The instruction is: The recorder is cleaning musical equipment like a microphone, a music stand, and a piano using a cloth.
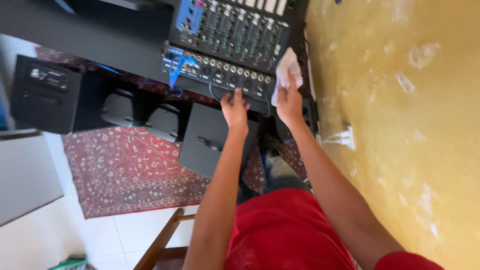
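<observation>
White cloth (288, 70) in right hand (289, 102)

Two hands at an audio mixer's front edge

The left hand (234, 107) gripped the black mixer (227, 37) beside a black cable (214, 92); the right hand (288, 100) clutched a white cloth (287, 70) against its corner, above a red patterned rug (125, 170).
</observation>
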